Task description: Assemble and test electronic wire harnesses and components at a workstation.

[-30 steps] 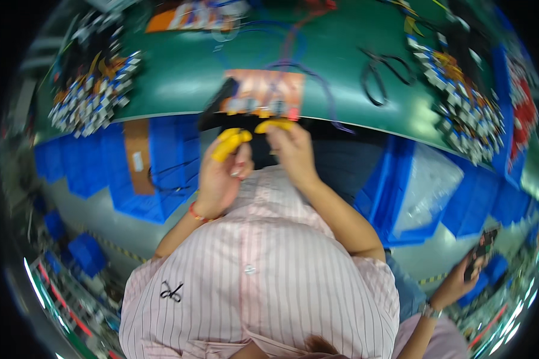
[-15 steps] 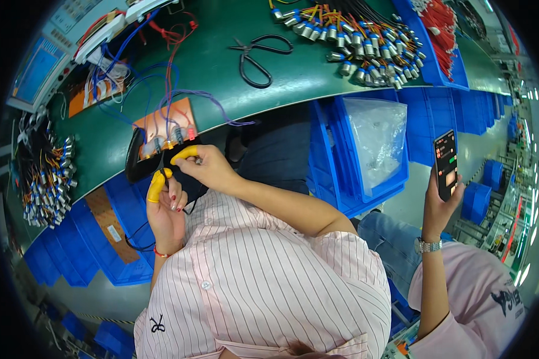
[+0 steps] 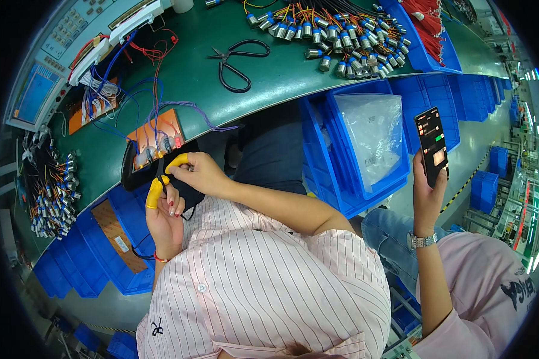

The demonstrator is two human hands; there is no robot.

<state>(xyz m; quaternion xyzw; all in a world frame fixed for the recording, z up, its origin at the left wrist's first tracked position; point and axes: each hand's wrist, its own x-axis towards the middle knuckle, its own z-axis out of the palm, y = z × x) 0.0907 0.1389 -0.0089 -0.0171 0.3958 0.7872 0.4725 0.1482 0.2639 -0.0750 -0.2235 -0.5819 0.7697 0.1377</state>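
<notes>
My left hand, with yellow finger cots on its fingers, pinches a thin black cable near the table's front edge. Close beside it, to the right, my right hand also wears yellow cots, its thumb and finger pressed together. What lies between those fingertips is hidden. Just beyond both hands is an orange board with coloured clips along its near edge, and blue, red and purple wires running to it. A dark pad-like thing lies at the board's left side.
Black-handled snips lie on the green table. Metal-ended cables are piled at the back right, with another bundle at left. A tester stands far left. Blue bins sit below. At right, a co-worker's hand holds a phone.
The view has shifted slightly, so the table things sit a bit further left. Both my hands stay close together at the board, with little change in their pinch.
</notes>
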